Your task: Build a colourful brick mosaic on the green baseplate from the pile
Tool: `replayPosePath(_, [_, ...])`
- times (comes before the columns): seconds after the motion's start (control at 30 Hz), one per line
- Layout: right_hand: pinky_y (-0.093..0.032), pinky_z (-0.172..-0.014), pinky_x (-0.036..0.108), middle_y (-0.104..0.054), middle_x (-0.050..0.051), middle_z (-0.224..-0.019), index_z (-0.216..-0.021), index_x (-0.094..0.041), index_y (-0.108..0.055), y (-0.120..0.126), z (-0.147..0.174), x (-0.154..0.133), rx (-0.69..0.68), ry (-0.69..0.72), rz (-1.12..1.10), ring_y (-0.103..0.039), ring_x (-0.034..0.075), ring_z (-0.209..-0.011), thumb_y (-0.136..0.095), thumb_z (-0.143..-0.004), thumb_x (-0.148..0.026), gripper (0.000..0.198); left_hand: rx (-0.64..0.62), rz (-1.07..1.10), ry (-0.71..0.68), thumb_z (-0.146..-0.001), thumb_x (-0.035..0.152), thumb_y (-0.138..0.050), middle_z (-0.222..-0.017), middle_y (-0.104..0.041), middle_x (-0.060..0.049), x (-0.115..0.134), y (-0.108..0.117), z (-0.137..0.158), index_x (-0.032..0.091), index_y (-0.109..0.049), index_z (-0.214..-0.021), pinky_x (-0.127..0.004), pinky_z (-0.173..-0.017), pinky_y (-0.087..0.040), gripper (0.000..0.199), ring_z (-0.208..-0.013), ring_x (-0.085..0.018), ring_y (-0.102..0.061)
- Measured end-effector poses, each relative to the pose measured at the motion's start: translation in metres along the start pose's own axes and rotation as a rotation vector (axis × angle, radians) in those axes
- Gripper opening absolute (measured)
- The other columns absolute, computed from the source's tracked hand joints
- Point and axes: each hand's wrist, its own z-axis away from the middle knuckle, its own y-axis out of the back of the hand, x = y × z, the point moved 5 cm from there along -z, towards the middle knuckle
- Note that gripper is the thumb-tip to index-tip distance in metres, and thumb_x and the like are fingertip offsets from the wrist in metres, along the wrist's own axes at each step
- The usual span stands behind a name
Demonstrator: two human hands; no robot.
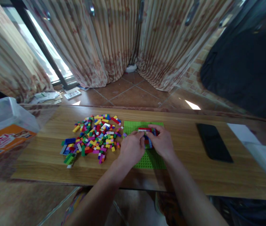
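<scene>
Between left hand (133,147) and right hand (162,141), brick build (147,142), partly masked by them, on green baseplate (147,160). Both touch it; whether pinching any brick, can't tell from here. Left of grip, loose bricks (98,135).

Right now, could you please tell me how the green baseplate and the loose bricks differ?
The green baseplate is one flat, studded sheet; the loose bricks are many small, separate pieces. The baseplate is a single colour, whereas the bricks are mixed colours. The baseplate is rectangular; the bricks form an irregular spread. Both lie on the wooden table.
</scene>
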Motion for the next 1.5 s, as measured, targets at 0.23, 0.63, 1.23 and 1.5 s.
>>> replayPosePath(0.23, [-0.048, -0.09, 0.042, -0.073, 0.01, -0.103, -0.102, -0.016, -0.074, -0.001, -0.001, 0.004, -0.017, -0.029, -0.017, -0.065, 0.024, -0.092, -0.065, -0.074, -0.036, 0.036, 0.011, 0.046, 0.005, -0.091, 0.017, -0.047, -0.104, -0.073, -0.009, -0.003, 0.0, -0.001, 0.019, -0.07, -0.109, -0.03, -0.087, -0.052, 0.03, -0.093, -0.02, -0.069])
replayPosePath(0.63, [-0.053, -0.074, 0.035, -0.073, 0.009, -0.093, -0.1, -0.015, -0.071, 0.033, -0.004, 0.02, 0.311, -0.072, -0.399, -0.067, 0.021, -0.083, -0.068, -0.077, -0.042, 0.035, 0.274, 0.196, 0.065, -0.087, 0.016, -0.051, -0.094, -0.075, -0.008, -0.037, 0.043, -0.007, 0.016, -0.074, -0.105, -0.03, -0.081, -0.053, 0.029, -0.083, -0.019, -0.068])
replayPosePath(1.23, [-0.054, -0.079, 0.032, -0.071, 0.007, -0.096, -0.096, -0.019, -0.069, -0.063, 0.105, -0.068, -0.249, 0.788, 0.082, -0.066, 0.019, -0.091, -0.053, -0.094, -0.017, 0.017, 0.691, 0.651, 0.292, -0.081, 0.023, -0.057, -0.07, -0.069, 0.0, -0.094, 0.098, 0.007, 0.014, -0.076, -0.093, -0.02, -0.056, -0.042, 0.025, -0.06, -0.01, -0.056])
replayPosePath(1.5, [-0.052, -0.08, 0.035, -0.07, 0.009, -0.097, -0.098, -0.017, -0.068, -0.081, 0.098, -0.061, -0.22, 0.665, 0.252, -0.063, 0.022, -0.091, -0.058, -0.091, -0.018, 0.013, 0.653, 0.677, 0.295, -0.079, 0.02, -0.058, -0.074, -0.071, -0.001, -0.102, 0.098, 0.008, 0.015, -0.076, -0.093, -0.021, -0.06, -0.045, 0.024, -0.064, -0.012, -0.059])
